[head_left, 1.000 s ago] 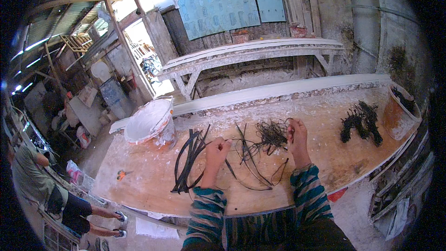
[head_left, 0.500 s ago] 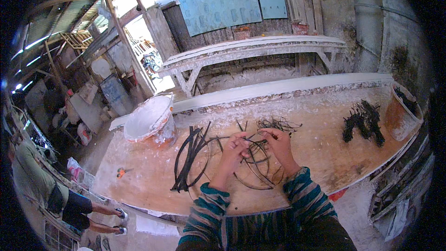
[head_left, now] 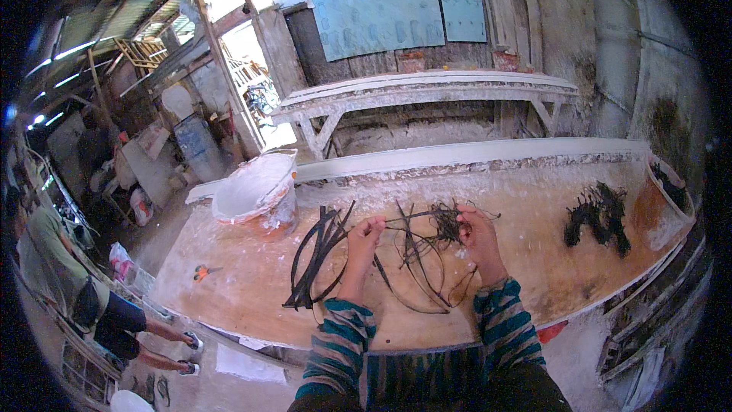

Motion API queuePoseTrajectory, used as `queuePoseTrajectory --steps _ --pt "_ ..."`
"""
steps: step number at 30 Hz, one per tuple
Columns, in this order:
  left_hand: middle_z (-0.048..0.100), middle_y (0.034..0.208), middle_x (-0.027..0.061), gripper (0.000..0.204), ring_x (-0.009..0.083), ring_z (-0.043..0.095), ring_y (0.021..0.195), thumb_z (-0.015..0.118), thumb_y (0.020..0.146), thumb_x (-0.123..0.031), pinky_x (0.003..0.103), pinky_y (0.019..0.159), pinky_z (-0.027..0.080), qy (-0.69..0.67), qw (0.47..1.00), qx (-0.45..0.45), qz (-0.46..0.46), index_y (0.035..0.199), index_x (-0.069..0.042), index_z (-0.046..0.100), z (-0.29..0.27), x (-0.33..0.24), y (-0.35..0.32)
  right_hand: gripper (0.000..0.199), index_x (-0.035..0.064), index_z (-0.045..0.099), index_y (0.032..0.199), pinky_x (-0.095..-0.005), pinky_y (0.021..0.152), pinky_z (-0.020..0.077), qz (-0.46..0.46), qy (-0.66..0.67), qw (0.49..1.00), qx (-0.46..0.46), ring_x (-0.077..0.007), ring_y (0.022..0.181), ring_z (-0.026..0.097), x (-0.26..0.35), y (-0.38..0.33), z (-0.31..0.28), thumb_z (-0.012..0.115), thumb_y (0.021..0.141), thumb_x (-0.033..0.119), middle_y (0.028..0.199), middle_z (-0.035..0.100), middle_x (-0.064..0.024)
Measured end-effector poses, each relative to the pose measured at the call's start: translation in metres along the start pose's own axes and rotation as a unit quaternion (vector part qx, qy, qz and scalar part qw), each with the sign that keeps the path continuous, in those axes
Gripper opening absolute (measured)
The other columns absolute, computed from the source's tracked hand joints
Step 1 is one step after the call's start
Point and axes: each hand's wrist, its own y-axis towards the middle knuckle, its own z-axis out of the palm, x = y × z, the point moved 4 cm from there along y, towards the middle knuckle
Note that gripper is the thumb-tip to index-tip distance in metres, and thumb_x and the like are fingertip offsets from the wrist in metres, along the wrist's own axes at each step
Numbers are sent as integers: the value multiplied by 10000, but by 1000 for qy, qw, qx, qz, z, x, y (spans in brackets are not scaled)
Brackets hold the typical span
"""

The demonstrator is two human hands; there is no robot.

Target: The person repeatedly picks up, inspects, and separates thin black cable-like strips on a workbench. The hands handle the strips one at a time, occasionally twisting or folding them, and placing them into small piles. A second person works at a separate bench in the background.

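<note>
Between my two hands runs a thin black strip [head_left: 398, 220], drawn roughly level above the wooden tabletop. My left hand [head_left: 364, 238] pinches its left end, fingers closed. At the other side my right hand [head_left: 478, 238] is closed on the strip, next to a tangle of thin black strands [head_left: 442, 223]; how its fingertips grip is partly hidden. Long curved black strips [head_left: 418, 307] loop over the table below and between the hands. Left of my left hand lies a loose bundle of wider black strips [head_left: 314, 259].
A plaster-caked bucket [head_left: 259, 197] stands at the table's far left, with orange-handled scissors [head_left: 203, 271] nearer. On the right are a heap of black strands [head_left: 598, 221] and an orange tub [head_left: 662, 210]. A white-coated bench [head_left: 435, 89] stands behind; a person [head_left: 65, 267] is at the left.
My hands have moved apart, left hand leftward and right hand rightward, and the strip now stretches between them. The whole view has shifted slightly.
</note>
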Motion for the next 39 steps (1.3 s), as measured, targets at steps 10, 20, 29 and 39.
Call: queuePoseTrajectory --steps 10,20,29,39 --pt "607 776 20 165 78 505 665 599 796 -128 203 618 403 81 987 -25 134 922 -30 641 -15 21 14 275 62 512 1106 -182 469 405 33 86 995 -46 -65 546 488 7 5 -15 496 863 188 808 573 26" --pt "621 855 107 160 199 592 792 591 769 -67 270 715 449 284 943 -47 168 920 -43 638 -19 8 6 320 88 470 1170 -150 471 452 -15 87 995 -35 -49 560 519 15 3 -10 514 858 145 879 574 12" --pt "605 837 123 146 283 575 786 613 735 -141 350 693 450 381 903 -50 194 859 -71 646 -26 19 8 391 66 417 1210 -175 522 463 -104 138 984 -33 -78 655 549 21 5 -17 538 845 138 991 540 -45" --pt "602 739 95 143 229 567 688 607 752 -161 326 621 432 299 940 -35 164 832 -47 640 -22 37 12 351 74 435 1161 -204 598 470 -140 144 979 -38 -101 698 552 24 5 -18 547 844 175 990 543 -33"
